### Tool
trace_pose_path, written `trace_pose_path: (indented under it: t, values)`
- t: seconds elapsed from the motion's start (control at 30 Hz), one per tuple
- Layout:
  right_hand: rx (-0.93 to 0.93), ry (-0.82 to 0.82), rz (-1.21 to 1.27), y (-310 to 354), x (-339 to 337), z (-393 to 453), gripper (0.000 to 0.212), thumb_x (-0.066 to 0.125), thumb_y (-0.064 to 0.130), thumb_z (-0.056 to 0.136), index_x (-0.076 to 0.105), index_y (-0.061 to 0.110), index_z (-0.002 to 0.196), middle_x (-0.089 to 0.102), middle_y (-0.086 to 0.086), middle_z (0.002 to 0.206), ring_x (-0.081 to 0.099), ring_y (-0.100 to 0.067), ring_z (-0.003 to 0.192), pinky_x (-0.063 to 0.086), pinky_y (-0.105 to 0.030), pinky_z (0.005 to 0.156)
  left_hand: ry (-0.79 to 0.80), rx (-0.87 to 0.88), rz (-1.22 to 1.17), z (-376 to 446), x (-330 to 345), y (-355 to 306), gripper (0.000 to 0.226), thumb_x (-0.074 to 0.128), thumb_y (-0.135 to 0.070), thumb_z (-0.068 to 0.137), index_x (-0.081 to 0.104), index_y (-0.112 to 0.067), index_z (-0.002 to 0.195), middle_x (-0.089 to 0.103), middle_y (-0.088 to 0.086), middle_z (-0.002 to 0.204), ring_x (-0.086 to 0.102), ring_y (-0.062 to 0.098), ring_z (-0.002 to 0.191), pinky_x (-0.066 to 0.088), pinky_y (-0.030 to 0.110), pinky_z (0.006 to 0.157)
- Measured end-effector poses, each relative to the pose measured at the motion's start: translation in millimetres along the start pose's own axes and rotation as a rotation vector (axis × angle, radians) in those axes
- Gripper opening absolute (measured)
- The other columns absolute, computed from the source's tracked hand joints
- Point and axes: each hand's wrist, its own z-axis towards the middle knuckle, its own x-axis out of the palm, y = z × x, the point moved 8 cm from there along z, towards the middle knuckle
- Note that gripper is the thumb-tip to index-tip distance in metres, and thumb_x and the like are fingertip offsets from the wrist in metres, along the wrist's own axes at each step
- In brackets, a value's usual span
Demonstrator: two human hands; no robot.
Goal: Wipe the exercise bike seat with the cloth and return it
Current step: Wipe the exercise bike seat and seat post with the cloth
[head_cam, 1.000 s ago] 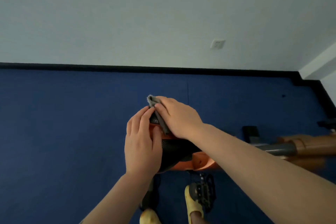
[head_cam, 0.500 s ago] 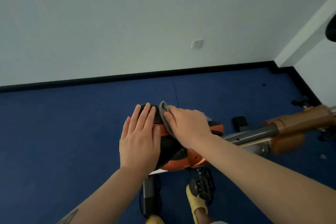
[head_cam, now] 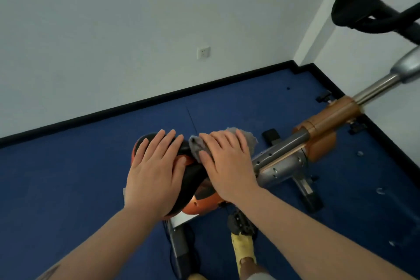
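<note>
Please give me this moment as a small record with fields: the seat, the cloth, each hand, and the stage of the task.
seat: black padded exercise bike seat with orange edge, mostly covered by hands
cloth: small grey fabric cloth, on the seat under the right hand
left hand: flat on the seat, fingers spread, no cloth
right hand: palm down, pressing the cloth
floor: blue carpet
stage: wiping under way, cloth not yet returned

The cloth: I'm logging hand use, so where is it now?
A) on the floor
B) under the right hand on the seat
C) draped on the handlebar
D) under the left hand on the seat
B: the grey cloth shows around the fingers of the right hand, pressed flat on the seat, while the left hand lies bare on the seat beside it.
</note>
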Motion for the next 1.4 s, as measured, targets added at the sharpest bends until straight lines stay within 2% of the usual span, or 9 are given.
trace_pose_path:
  t: [0.07, 0.2, 0.3, 0.47, 0.7, 0.9, 1.1, 1.27, 1.4]
  values:
    - [0.008, 0.011, 0.072, -13.8, -1.7, -9.9, 0.045, 0.028, 0.046, 0.098, 0.048, 0.029, 0.134, 0.053, 0.009, 0.133, 0.04, -0.015, 0.131, 0.016, -0.038, 0.117, 0.004, -0.001, 0.006, -1.7, 0.1, 0.0, 0.05, 0.026, -0.042, 0.095, 0.039, -0.026, 0.14, 0.036, -0.007, 0.149, 0.02, 0.01, 0.143, 0.009, 0.035, 0.118]
    - [0.239, 0.237, 0.12, -59.0, 4.4, 30.8, 0.044, 0.029, 0.05, 0.097, 0.065, 0.027, 0.088, 0.068, 0.003, 0.092, 0.061, -0.024, 0.094, 0.047, -0.04, 0.082, -0.003, -0.012, -0.011, -1.6, -2.5, 0.8, 0.05, 0.026, -0.042, 0.094, 0.039, -0.028, 0.141, 0.036, -0.009, 0.15, 0.019, 0.008, 0.143, 0.008, 0.034, 0.118]
    - [0.371, 0.377, 0.164, -67.9, 13.9, 40.9, 0.051, 0.022, 0.053, 0.095, 0.065, 0.029, 0.084, 0.068, 0.002, 0.089, 0.063, -0.024, 0.09, 0.052, -0.043, 0.079, -0.005, -0.019, -0.035, -0.8, -3.6, 2.4, 0.05, 0.025, -0.042, 0.094, 0.039, -0.029, 0.14, 0.035, -0.011, 0.15, 0.018, 0.006, 0.142, 0.009, 0.034, 0.118]
    - [0.361, -0.045, 0.194, -47.1, -4.2, -1.6, 0.04, 0.029, 0.041, 0.1, 0.057, 0.02, 0.121, 0.058, 0.004, 0.121, 0.046, -0.018, 0.117, 0.044, -0.036, 0.094, 0.006, -0.023, -0.029, -2.0, -3.0, 3.4, 0.05, 0.023, -0.042, 0.094, 0.038, -0.03, 0.141, 0.034, -0.012, 0.15, 0.016, 0.004, 0.143, 0.007, 0.033, 0.118]
    - [0.799, 0.063, 0.853, -94.9, 25.8, 23.5, 0.046, 0.033, 0.043, 0.1, 0.068, 0.014, 0.103, 0.069, -0.01, 0.107, 0.062, -0.028, 0.102, 0.049, -0.045, 0.092, -0.003, -0.033, -0.03, 1.0, -4.8, 4.1, 0.051, 0.023, -0.042, 0.093, 0.04, -0.03, 0.14, 0.036, -0.012, 0.149, 0.019, 0.004, 0.142, 0.009, 0.033, 0.118]
    - [0.923, -0.165, 0.993, -78.3, 32.2, -11.9, 0.042, 0.03, 0.041, 0.101, 0.047, 0.015, 0.128, 0.056, -0.007, 0.124, 0.058, -0.023, 0.104, 0.048, -0.04, 0.089, -0.004, -0.026, -0.016, 0.0, -5.5, 2.8, 0.051, 0.024, -0.042, 0.093, 0.039, -0.03, 0.14, 0.035, -0.011, 0.149, 0.018, 0.004, 0.142, 0.009, 0.034, 0.119]
    - [0.94, -0.245, 0.912, -79.6, 25.6, -2.0, 0.041, 0.028, 0.035, 0.103, 0.052, 0.007, 0.121, 0.057, -0.012, 0.121, 0.055, -0.028, 0.112, 0.044, -0.04, 0.093, 0.014, -0.014, -0.037, 2.2, -3.7, 3.5, 0.052, 0.025, -0.043, 0.092, 0.038, -0.031, 0.14, 0.034, -0.012, 0.15, 0.018, 0.006, 0.142, 0.006, 0.032, 0.118]
    - [0.979, -0.474, 0.977, -44.3, 20.1, -23.7, 0.051, 0.031, 0.025, 0.104, 0.019, 0.014, 0.152, 0.018, -0.002, 0.16, 0.026, -0.018, 0.143, 0.021, -0.02, 0.102, 0.055, 0.131, -0.048, 12.6, -7.5, 13.7, 0.052, 0.023, -0.046, 0.09, 0.042, -0.034, 0.137, 0.043, -0.015, 0.142, 0.031, 0.01, 0.134, 0.014, 0.029, 0.11]
    - [1.032, -0.525, 0.949, -15.7, 27.0, -28.5, 0.064, 0.033, 0.023, 0.103, -0.006, 0.017, 0.154, -0.006, 0.002, 0.163, 0.009, -0.015, 0.148, 0.01, -0.016, 0.099, 0.046, 0.305, -0.084, 31.7, -8.8, 22.0, 0.04, 0.03, -0.041, 0.09, 0.053, -0.036, 0.122, 0.054, -0.016, 0.119, 0.042, 0.01, 0.114, 0.018, 0.026, 0.096]
